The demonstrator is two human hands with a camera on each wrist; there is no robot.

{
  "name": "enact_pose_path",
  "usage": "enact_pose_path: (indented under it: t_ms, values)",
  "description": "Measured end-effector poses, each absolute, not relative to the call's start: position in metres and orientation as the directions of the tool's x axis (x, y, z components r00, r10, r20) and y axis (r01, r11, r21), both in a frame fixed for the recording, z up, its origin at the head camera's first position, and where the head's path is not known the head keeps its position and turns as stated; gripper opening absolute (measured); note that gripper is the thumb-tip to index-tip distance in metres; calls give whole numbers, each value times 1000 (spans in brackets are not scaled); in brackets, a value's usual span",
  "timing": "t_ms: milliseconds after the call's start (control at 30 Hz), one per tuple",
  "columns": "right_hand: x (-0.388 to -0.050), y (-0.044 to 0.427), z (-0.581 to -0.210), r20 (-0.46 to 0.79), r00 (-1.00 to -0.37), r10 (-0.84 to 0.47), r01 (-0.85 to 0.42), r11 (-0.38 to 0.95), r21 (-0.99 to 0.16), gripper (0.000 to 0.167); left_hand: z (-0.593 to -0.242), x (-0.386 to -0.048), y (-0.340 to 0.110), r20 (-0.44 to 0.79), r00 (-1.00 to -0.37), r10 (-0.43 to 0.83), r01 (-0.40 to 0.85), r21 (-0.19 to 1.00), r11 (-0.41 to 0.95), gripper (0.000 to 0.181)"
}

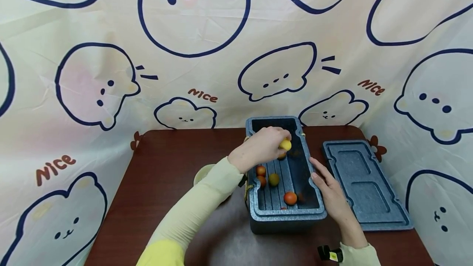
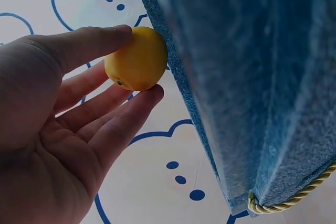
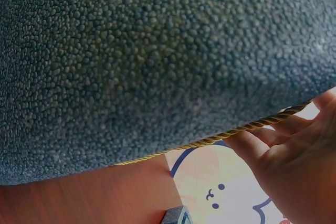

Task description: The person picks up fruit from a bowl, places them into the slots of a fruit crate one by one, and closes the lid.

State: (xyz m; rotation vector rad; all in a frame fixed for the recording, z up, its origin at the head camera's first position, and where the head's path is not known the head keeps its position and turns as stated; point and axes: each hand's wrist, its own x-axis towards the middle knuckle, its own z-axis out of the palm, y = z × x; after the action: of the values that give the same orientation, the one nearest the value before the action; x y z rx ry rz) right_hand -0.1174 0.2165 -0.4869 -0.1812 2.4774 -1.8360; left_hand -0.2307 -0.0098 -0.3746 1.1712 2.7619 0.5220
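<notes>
Left fingers (image 2: 134, 114) pinch yellow fruit (image 1: 285, 144) over box (image 1: 288, 216) near tabletop's (image 1: 166, 163) far edge; right fingers (image 1: 323, 169) nearly straight against box. Possible drop — shallow fingertip hold.

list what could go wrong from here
The yellow fruit could slip, as the left hand holds it just by thumb and fingertips. Falling into the box, it might knock the loose orange-red fruit. The lid lies near the right edge of the table; a nudge might tip it off.
</notes>
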Motion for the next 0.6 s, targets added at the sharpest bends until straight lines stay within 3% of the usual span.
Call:
enact_pose_path:
  t_ms: [600]
  values:
    - [-118,217,-487,20,-992,-121,-54,288,-956,50,-375,-229,-6,38,-694,719,689,325,648,30]
